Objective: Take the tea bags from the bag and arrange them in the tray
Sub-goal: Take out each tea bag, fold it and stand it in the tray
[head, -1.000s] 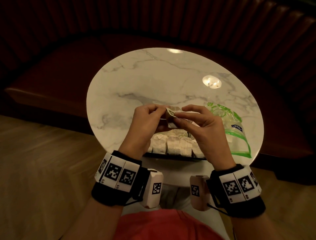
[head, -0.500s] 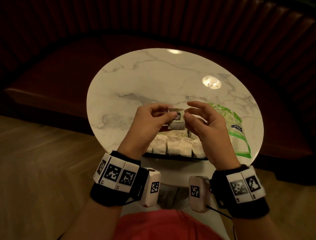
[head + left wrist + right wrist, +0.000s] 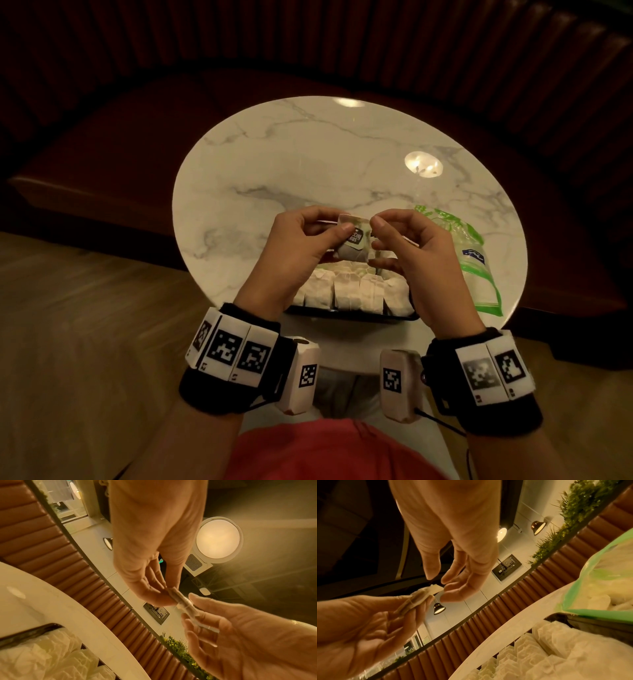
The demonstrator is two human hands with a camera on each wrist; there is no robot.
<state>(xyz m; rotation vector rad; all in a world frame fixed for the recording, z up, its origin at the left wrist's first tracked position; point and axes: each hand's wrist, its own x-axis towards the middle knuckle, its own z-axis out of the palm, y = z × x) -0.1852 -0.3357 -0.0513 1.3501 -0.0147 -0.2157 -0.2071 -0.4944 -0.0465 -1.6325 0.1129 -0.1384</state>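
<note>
Above the tray (image 3: 352,314), at the near edge of the round marble tabletop (image 3: 274,164), both hands hold one tea bag (image 3: 354,244) upright between them. The left hand (image 3: 301,246) has its grip clamped on the bag, thumb on the near face by the dark paper tag (image 3: 356,237) and fingers curled behind. The right hand (image 3: 414,253) meets the bag's right edge with curled fingers, thumb tip at the upper corner; the right wrist view shows its fingertips (image 3: 447,588) pinching that corner, so its grip is closed on the bag too. In the left wrist view the tea bag (image 3: 181,601) is seen edge-on, pressed between the left hand (image 3: 150,574) and the right hand (image 3: 240,635). The right wrist view shows the same tea bag (image 3: 421,595) with its string across it, against the left hand (image 3: 359,628).

Below the hands, the black tray is packed with rows of pale tea bags (image 3: 346,291) standing on edge. Just right of the tray lies the clear bag (image 3: 476,267) with green edging, flat on the tabletop, its mouth toward the far side; more tea bags show inside it in the right wrist view. A dark red bench (image 3: 120,144) curves behind the tabletop.
</note>
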